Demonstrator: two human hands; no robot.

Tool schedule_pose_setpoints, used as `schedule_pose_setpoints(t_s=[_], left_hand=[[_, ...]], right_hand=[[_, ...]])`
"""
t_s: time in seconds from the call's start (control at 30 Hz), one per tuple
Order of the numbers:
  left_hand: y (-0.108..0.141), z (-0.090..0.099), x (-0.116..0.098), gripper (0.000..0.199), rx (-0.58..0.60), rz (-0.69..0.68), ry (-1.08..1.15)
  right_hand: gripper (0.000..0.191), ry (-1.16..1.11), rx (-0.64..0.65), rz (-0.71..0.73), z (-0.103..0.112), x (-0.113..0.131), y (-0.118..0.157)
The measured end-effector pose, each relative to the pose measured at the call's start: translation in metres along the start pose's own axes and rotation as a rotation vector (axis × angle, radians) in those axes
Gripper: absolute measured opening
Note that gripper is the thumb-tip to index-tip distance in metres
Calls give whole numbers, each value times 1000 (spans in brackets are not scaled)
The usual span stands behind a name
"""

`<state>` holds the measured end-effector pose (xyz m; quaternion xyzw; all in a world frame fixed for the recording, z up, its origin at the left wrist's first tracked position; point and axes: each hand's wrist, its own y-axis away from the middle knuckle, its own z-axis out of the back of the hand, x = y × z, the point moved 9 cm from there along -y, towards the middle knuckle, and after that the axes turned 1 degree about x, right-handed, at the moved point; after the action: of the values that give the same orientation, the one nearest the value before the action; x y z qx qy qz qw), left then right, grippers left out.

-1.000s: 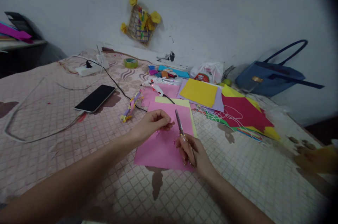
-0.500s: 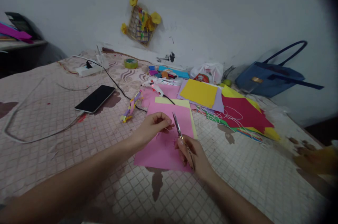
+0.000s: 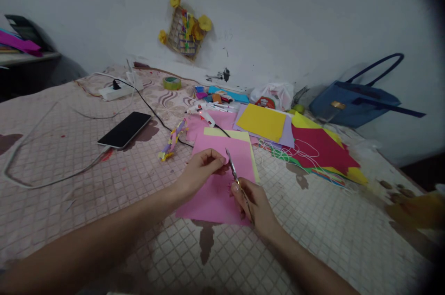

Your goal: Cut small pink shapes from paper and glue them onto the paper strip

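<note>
My left hand is closed in a pinch on a small piece of pink paper, of which only a bit shows past the fingertips. In my right hand are scissors, held by the handles with the blades pointing up and away from me. The blades stand close beside the pinched piece; whether they touch it I cannot tell. Under both hands lies a pink paper sheet, with a pale yellow sheet partly beneath it. Small pink scraps seem to lie near my right fingers.
Left are a phone on a cable and a braided paper strip. Behind the sheets lies a glue gun. Toward the right are yellow paper, white string, red paper and a blue bag.
The piece at my left fingertips has turned, so its pink face now shows. The scissors have shifted slightly left, nearer that piece.
</note>
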<state>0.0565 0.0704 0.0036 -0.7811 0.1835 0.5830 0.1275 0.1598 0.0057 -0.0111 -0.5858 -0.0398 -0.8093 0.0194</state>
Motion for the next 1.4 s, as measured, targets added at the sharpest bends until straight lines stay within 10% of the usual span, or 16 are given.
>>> schedule_pose_setpoints(t_s=[1.4], left_hand=[[4,0,-1,14,-58,-18,-11]], right_hand=[[34,-12,15,-40,-1,-4,1]])
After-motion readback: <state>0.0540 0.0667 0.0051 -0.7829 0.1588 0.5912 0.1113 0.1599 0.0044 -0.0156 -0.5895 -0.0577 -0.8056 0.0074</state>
